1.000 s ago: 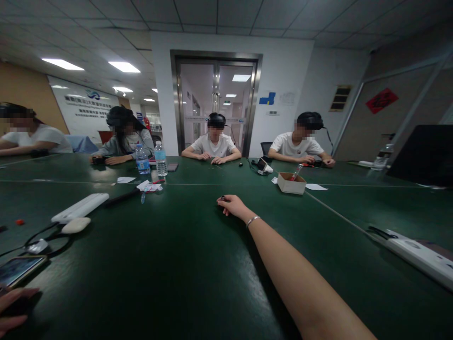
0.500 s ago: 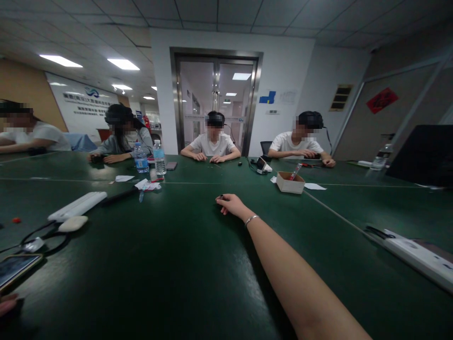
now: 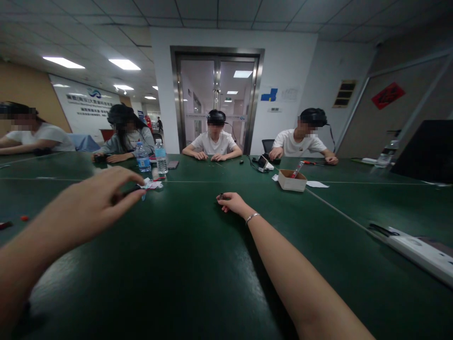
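Observation:
My right hand [image 3: 231,203] rests on the dark green table [image 3: 184,264], thumb and fingers pinched around a small dark cylindrical piece [image 3: 221,196]. What kind of piece it is cannot be made out. A bangle circles that wrist. On the left, my left hand [image 3: 102,193] is raised over the table with thumb and forefinger apart, nothing visible between them. Beyond its fingertips lies part of a long dark object [image 3: 131,190], close to crumpled paper scraps [image 3: 153,184]. My left hand and forearm cover things on that side.
Two water bottles [image 3: 161,158] stand at the back left. A small cardboard box [image 3: 292,182] holds a slim clear-and-red item. A white power strip [image 3: 421,252] lies at the right, and a small red piece [image 3: 24,218] at the left. Several people sit across the table.
My left hand has come up from the lower left corner and reaches forward over the table, covering the white strip and phone. My right hand keeps its pinch in place.

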`<action>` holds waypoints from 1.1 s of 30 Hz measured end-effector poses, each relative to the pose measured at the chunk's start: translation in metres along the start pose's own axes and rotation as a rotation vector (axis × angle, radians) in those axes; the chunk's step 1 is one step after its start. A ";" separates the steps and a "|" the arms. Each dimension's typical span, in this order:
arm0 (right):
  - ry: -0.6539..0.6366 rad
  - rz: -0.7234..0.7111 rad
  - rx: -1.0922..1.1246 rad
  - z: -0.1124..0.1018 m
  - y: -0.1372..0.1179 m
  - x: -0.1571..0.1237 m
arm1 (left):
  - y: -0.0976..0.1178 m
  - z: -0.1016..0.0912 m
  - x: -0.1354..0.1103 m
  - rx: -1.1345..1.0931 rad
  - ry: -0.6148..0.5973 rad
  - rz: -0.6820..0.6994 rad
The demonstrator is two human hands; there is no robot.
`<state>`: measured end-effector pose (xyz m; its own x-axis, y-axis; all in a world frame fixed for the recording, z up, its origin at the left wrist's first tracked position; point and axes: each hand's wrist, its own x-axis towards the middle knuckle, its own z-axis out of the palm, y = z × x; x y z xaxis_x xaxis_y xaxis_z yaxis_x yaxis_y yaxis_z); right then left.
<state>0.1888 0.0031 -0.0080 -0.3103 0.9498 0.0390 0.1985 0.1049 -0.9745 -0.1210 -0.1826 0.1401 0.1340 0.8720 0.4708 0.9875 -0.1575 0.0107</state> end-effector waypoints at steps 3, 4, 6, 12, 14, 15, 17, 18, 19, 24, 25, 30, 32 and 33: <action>0.009 -0.003 -0.015 0.001 -0.001 -0.001 | 0.053 0.043 0.045 -0.131 -0.084 0.271; 0.013 -0.009 -0.022 0.001 -0.001 -0.001 | 0.069 0.063 0.061 -0.185 -0.104 0.351; 0.023 -0.022 -0.046 0.003 -0.001 -0.001 | 0.094 0.107 0.087 -0.304 -0.105 0.468; 0.060 -0.095 -0.243 0.008 0.002 -0.001 | 0.123 0.200 0.099 -0.665 -0.018 0.353; 0.060 -0.114 -0.284 0.010 0.003 0.000 | 0.124 0.208 0.091 -0.713 0.027 0.323; 0.054 -0.116 -0.299 0.011 0.003 0.000 | 0.124 0.209 0.088 -0.729 0.039 0.302; 0.039 -0.124 -0.326 0.012 0.004 0.001 | 0.122 0.210 0.086 -0.767 0.044 0.245; 0.035 -0.135 -0.336 0.012 0.004 0.001 | 0.121 0.210 0.087 -0.796 0.043 0.212; 0.034 -0.149 -0.343 0.013 0.005 0.002 | 0.120 0.211 0.088 -0.834 0.040 0.181; 0.035 -0.159 -0.322 0.011 0.004 0.003 | 0.110 0.230 0.096 -0.987 -0.025 0.039; 0.026 -0.139 -0.296 0.010 0.003 0.003 | 0.108 0.234 0.098 -0.999 -0.051 0.019; -0.055 -0.021 -0.028 0.003 -0.003 0.001 | 0.098 0.243 0.101 -1.032 -0.175 -0.014; -0.077 0.020 0.082 0.001 -0.005 0.000 | 0.095 0.242 0.102 -1.028 -0.213 -0.008; -0.081 0.032 0.123 -0.001 -0.005 0.000 | 0.094 0.241 0.102 -1.025 -0.231 -0.003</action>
<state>0.1885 0.0025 -0.0035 -0.3806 0.9247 -0.0059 0.0959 0.0331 -0.9948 0.0060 0.0033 -0.0234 0.2511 0.9231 0.2911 0.4590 -0.3784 0.8038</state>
